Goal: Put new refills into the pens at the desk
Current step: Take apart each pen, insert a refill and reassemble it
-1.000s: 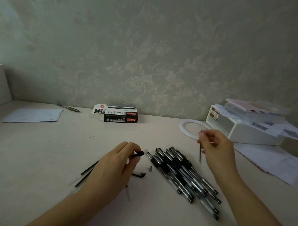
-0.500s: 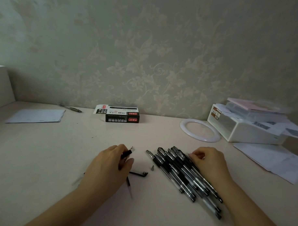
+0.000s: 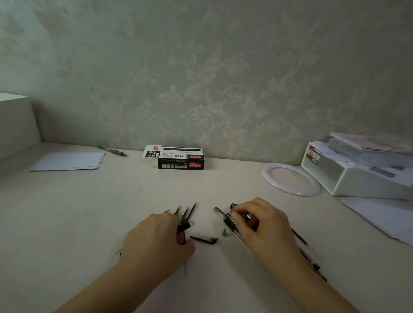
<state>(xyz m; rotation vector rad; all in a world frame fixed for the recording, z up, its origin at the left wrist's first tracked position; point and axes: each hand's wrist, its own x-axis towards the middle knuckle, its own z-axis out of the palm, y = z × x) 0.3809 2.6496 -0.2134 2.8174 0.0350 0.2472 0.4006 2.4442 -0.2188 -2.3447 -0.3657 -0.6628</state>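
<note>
My left hand (image 3: 159, 239) now holds the pen barrel (image 3: 184, 227) over the refills (image 3: 186, 211); my right hand (image 3: 262, 225), its refill gone, fingers curled on the pens (image 3: 229, 221): next pen follows.

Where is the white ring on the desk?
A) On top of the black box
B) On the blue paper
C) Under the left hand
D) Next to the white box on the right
D: the white ring lies flat on the desk beside the white box, far from both hands.
</note>
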